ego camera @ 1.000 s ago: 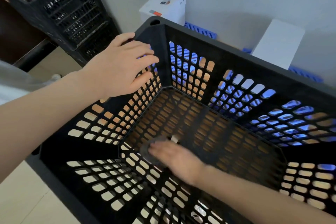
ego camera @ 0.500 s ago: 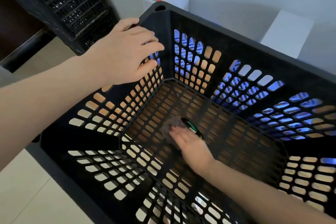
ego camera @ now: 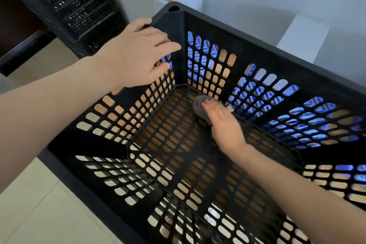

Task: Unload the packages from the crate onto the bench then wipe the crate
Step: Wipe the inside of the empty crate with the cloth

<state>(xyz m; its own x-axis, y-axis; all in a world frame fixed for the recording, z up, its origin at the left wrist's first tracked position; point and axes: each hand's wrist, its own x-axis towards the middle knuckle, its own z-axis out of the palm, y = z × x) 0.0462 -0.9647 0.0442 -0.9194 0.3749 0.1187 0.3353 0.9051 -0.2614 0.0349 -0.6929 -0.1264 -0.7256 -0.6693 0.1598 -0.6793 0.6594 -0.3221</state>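
Presses a grey cloth (ego camera: pixel 198 105) under the flat right hand (ego camera: pixel 223 123) in the far corner of the crate (ego camera: pixel 257 43). Rests the spread left hand (ego camera: pixel 136 55) on its top edge. Might snag the cloth in the holes if pushed hard.

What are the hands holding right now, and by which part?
Left hand rests over the crate's left rim near the far corner. Right hand presses a grey cloth flat on the crate floor; no curled grip shows.

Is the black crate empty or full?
Empty: inside the crate is only the right hand, pressing a cloth on its bare floor.
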